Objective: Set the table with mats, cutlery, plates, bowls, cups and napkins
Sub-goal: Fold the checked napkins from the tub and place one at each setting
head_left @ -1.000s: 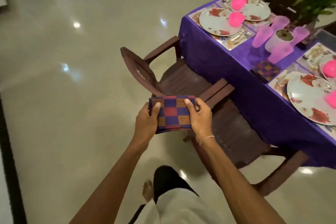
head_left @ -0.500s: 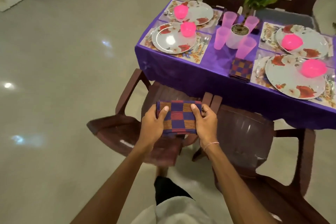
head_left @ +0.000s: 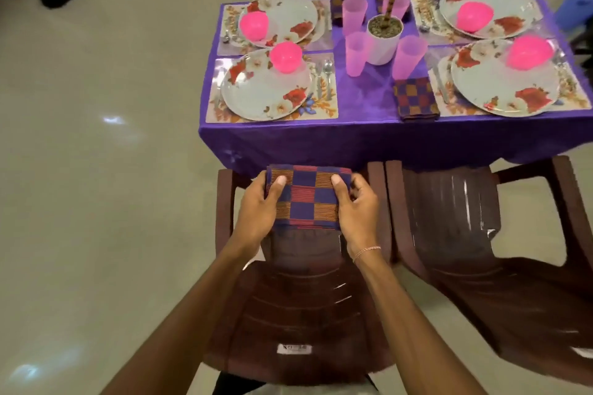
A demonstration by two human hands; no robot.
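Checked napkin folded, held over chair, just short of purple-clothed table edge. Half second ago farther from table, table seen at angle; now square on. Fingers under cloth hidden. Left hand, right hand grip side edges, thumbs flat on top, forearms stretched forward.
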